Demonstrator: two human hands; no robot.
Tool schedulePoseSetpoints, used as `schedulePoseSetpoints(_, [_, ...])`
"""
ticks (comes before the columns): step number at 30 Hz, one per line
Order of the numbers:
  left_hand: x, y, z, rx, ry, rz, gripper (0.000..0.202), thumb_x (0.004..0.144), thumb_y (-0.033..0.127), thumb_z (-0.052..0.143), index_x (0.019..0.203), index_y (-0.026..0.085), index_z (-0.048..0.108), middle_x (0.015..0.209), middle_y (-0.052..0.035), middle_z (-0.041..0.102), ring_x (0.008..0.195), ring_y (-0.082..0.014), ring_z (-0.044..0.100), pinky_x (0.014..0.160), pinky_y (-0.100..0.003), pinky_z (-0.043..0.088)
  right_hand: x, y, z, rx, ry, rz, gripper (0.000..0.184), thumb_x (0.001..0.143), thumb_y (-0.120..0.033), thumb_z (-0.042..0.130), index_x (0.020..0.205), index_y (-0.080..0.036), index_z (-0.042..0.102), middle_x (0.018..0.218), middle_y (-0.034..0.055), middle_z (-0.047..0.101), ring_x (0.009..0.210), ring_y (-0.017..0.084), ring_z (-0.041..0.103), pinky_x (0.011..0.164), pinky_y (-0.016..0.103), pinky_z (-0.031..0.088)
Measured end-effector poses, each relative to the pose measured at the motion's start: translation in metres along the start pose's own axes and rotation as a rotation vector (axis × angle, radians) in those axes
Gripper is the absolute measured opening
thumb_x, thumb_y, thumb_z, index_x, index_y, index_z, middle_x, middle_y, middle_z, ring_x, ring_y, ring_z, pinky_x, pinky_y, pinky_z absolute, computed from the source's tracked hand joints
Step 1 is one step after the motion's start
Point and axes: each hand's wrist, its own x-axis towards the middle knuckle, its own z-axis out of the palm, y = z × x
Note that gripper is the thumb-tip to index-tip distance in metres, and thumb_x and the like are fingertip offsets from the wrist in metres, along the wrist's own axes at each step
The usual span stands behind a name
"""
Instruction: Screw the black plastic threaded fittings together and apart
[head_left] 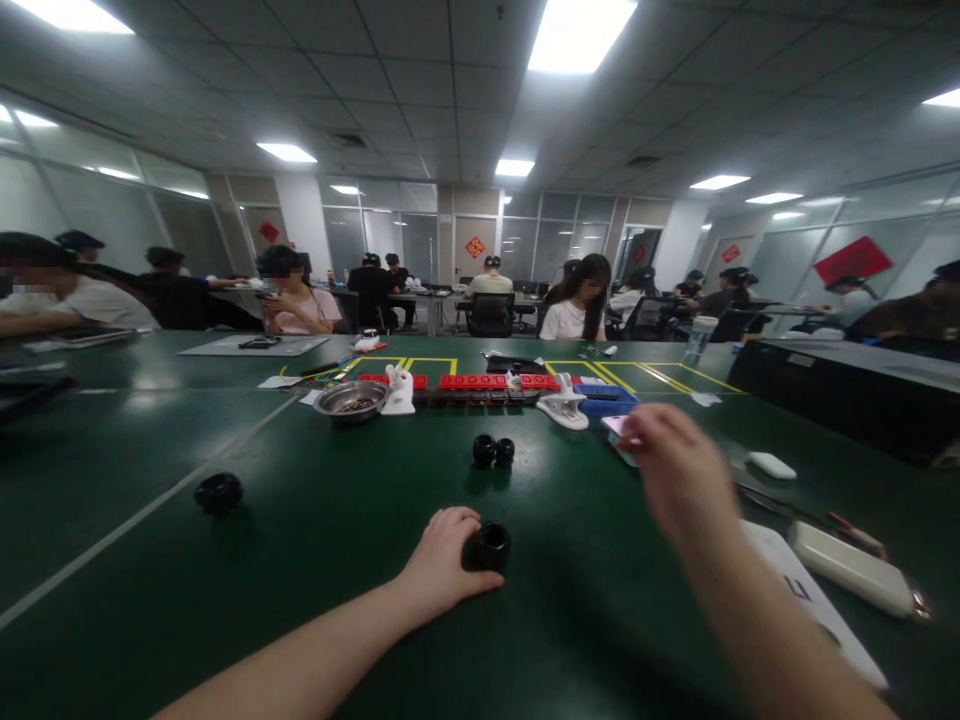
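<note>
My left hand point(448, 562) rests on the green table, its thumb and fingers curled round a short black round part with a hole in its top point(494, 541), possibly a cable gland. Just beyond it stand two smaller black round parts point(484, 450), side by side. A wider black ribbed part point(218, 493) lies alone on the left. My right hand point(679, 468) is raised over the table on the right, blurred, with its fingers curled together. Whatever they may hold cannot be made out. A pinkish flat thing point(616, 428) shows just beyond those fingertips.
Across the table stand a metal bowl point(351, 402) of small parts, white rabbit-shaped figures point(399, 390), a row of red bins point(474, 382) and a blue tray point(606, 400). On the right lie a cream case point(851, 568), a white earbud case point(772, 466) and a black box point(847, 395). Several people sit beyond.
</note>
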Motion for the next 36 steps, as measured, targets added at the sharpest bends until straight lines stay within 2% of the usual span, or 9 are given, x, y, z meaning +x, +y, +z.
schedulePoseSetpoints(2, [0.001, -0.001, 0.001, 0.01, 0.022, 0.026, 0.049, 0.057, 0.051, 0.067, 0.094, 0.019, 0.059, 0.107, -0.0074, 0.05, 0.103, -0.027, 0.043, 0.09, -0.041, 0.035, -0.017, 0.004, 0.03, -0.04, -0.086, -0.03, 0.022, 0.081, -0.035, 0.048, 0.091, -0.016, 0.053, 0.078, 0.0038, 0.057, 0.071, 0.017, 0.055, 0.066, 0.036, 0.047])
schedulePoseSetpoints(4, [0.001, -0.002, 0.003, 0.022, 0.059, 0.054, 0.046, 0.055, 0.046, 0.069, 0.09, 0.018, 0.059, 0.103, -0.0069, 0.052, 0.1, -0.0262, 0.045, 0.088, -0.039, 0.037, -0.041, 0.008, 0.058, -0.121, -0.171, -0.157, 0.025, 0.075, -0.033, 0.053, 0.095, -0.019, 0.052, 0.089, 0.007, 0.056, 0.085, 0.023, 0.053, 0.078, 0.043, 0.042])
schedulePoseSetpoints(7, [0.002, -0.004, 0.004, 0.023, 0.096, 0.086, 0.043, 0.055, 0.041, 0.07, 0.089, 0.018, 0.058, 0.1, -0.0064, 0.052, 0.098, -0.025, 0.046, 0.087, -0.038, 0.038, -0.067, 0.009, 0.079, -0.249, -0.276, -0.34, 0.029, 0.076, -0.027, 0.05, 0.103, -0.019, 0.048, 0.1, 0.0087, 0.053, 0.097, 0.025, 0.048, 0.087, 0.046, 0.034])
schedulePoseSetpoints(12, [0.0, -0.003, -0.001, 0.051, 0.064, 0.108, 0.033, 0.059, 0.031, 0.065, 0.089, 0.018, 0.058, 0.104, -0.0067, 0.051, 0.099, -0.0244, 0.045, 0.089, -0.037, 0.037, -0.075, 0.005, 0.077, -0.34, -0.476, -0.241, 0.049, 0.064, -0.036, 0.064, 0.106, -0.017, 0.047, 0.098, 0.0099, 0.054, 0.091, 0.027, 0.048, 0.083, 0.046, 0.037])
schedulePoseSetpoints(19, [-0.001, 0.0, -0.003, 0.027, 0.014, 0.009, 0.044, 0.059, 0.031, 0.063, 0.102, 0.022, 0.056, 0.105, -0.0061, 0.051, 0.104, -0.0269, 0.043, 0.092, -0.041, 0.034, -0.08, 0.013, 0.079, -0.064, -0.601, -0.065, 0.062, 0.064, -0.008, 0.048, 0.123, -0.019, 0.029, 0.11, 0.0082, 0.05, 0.102, 0.021, 0.047, 0.091, 0.04, 0.037])
schedulePoseSetpoints(22, [0.0, -0.001, -0.002, 0.034, 0.009, 0.004, 0.041, 0.059, 0.033, 0.064, 0.098, 0.021, 0.058, 0.108, -0.0065, 0.051, 0.106, -0.0272, 0.043, 0.093, -0.041, 0.034, -0.079, 0.013, 0.078, -0.028, -0.582, -0.035, 0.068, 0.062, -0.007, 0.049, 0.125, -0.02, 0.026, 0.118, 0.0088, 0.045, 0.109, 0.022, 0.042, 0.095, 0.042, 0.033])
schedulePoseSetpoints(27, [0.001, 0.0, -0.002, 0.063, -0.004, 0.003, 0.041, 0.057, 0.034, 0.066, 0.095, 0.02, 0.059, 0.108, -0.0062, 0.052, 0.105, -0.0267, 0.044, 0.093, -0.041, 0.033, -0.077, 0.016, 0.083, -0.13, -0.53, 0.047, 0.055, 0.062, -0.022, 0.062, 0.113, -0.016, 0.041, 0.103, 0.0084, 0.051, 0.097, 0.023, 0.049, 0.088, 0.041, 0.039])
schedulePoseSetpoints(33, [-0.001, 0.007, -0.004, 0.061, 0.004, -0.016, 0.043, 0.06, 0.027, 0.062, 0.102, 0.019, 0.056, 0.11, -0.0069, 0.051, 0.107, -0.0254, 0.043, 0.094, -0.039, 0.033, -0.078, 0.013, 0.079, -0.022, -0.651, -0.029, 0.061, 0.063, -0.007, 0.049, 0.121, -0.016, 0.033, 0.115, 0.0097, 0.048, 0.108, 0.02, 0.044, 0.095, 0.038, 0.035])
schedulePoseSetpoints(36, [-0.001, 0.008, -0.005, 0.059, 0.013, -0.012, 0.039, 0.059, 0.029, 0.064, 0.097, 0.018, 0.058, 0.109, -0.0068, 0.051, 0.106, -0.0255, 0.043, 0.093, -0.039, 0.033, -0.077, 0.012, 0.079, -0.067, -0.578, -0.003, 0.061, 0.062, -0.012, 0.056, 0.119, -0.018, 0.034, 0.116, 0.0096, 0.046, 0.108, 0.022, 0.043, 0.094, 0.04, 0.035])
